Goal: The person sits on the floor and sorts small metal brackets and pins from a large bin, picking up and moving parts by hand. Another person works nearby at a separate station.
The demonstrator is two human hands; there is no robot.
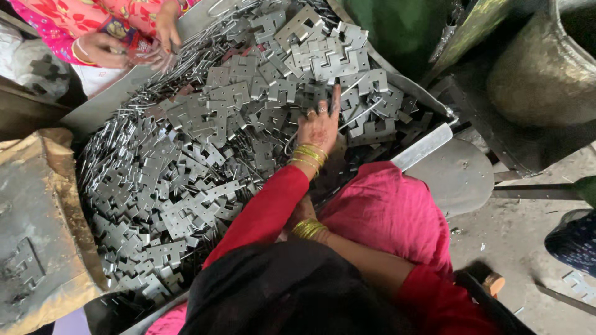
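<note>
One hand (320, 127), the left judging by the red sleeve, is stretched far over a heap of stamped metal plates (205, 155), fingers spread flat and released on the pieces, nothing gripped. The other hand is tucked under that arm at the wrist with bangles (308, 228); its state cannot be told. The plates look thin, stiff, light singly, sharp-edged and slippery, best pinched by an edge. They are spread left, near and far of the hand. A co-worker's hands (133, 46) are seen far left.

No packages, labels, signs, screens.
</note>
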